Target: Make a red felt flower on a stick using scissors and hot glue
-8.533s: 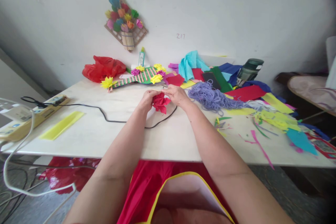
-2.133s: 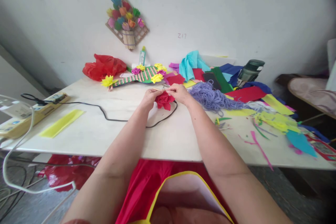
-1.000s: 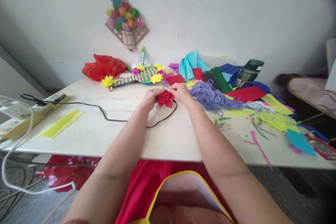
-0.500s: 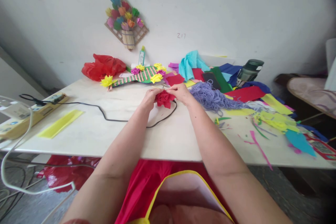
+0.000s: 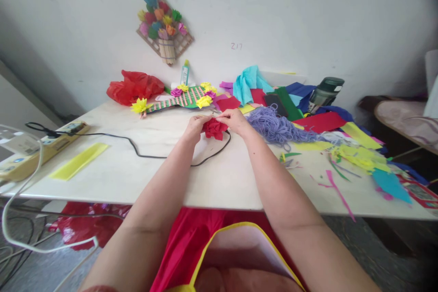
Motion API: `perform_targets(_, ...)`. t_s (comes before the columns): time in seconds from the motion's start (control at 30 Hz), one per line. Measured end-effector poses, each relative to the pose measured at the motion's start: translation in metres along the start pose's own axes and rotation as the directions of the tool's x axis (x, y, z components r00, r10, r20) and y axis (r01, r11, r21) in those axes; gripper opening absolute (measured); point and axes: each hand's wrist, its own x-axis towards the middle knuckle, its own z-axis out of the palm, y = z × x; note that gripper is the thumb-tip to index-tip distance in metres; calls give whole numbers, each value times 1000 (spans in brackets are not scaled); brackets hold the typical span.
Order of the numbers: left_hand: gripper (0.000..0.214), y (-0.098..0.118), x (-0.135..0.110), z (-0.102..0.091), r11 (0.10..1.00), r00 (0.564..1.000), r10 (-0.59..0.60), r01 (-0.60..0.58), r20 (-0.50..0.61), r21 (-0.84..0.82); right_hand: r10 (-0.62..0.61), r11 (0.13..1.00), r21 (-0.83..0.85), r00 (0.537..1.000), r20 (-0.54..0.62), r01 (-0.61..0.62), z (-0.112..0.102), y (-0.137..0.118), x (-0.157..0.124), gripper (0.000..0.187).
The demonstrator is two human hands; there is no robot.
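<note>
A red crepe-paper flower (image 5: 214, 129) is between my two hands, a little in from the far side of the table. My left hand (image 5: 195, 127) pinches its left edge. From the right, my right hand (image 5: 235, 121) grips the flower's upper right edge with thumb and fingers closed. Behind the hands lies a green guitar-shaped craft (image 5: 186, 97) with pink strips, trimmed with yellow and magenta paper flowers. A black cord (image 5: 150, 157) runs across the table and passes under the red flower; what it ends in is hidden by the hands.
Right of my hands lie a heap of purple yarn (image 5: 270, 124), coloured paper sheets and small scraps. A dark green bottle (image 5: 325, 93) leans there. On the left are a power strip (image 5: 65, 139), a yellow paper strip (image 5: 79, 161) and a red bag (image 5: 135, 87).
My hands stay almost where they were. The red flower's petals look slightly more gathered between my fingers. Nothing else has moved.
</note>
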Motion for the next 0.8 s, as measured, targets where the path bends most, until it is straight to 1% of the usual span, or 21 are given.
perform_targets(0.13,34,1,-1,-1,1000,999,-1,2,34,-24,-18,1000,-24,997,69,19,-7,3,0,12)
perform_targets(0.23,31,0,-1,-1,999,999,-14,16,36,-38,-33,999,-32,995,94,36,-12,2,-1,12)
perform_targets(0.43,27,1,4,2,993,995,-96,94,-24,-73,-88,985,-147,995,57,95,-15,-4,-2,14)
perform_targets(0.53,23,2,5,2,987,992,-128,126,-18,-96,-93,980,-174,995,48,100,-14,-4,-2,15)
perform_targets(0.63,18,2,4,-2,989,991,-124,127,48,-80,-102,980,-168,994,46,109,-15,-3,-1,15)
perform_targets(0.7,16,3,3,-6,992,988,-98,106,123,-63,-109,980,-162,992,56,117,-16,-2,0,15)
perform_targets(0.8,20,5,0,-10,997,963,-61,72,261,-31,-123,984,-123,990,72,131,-18,0,1,16)
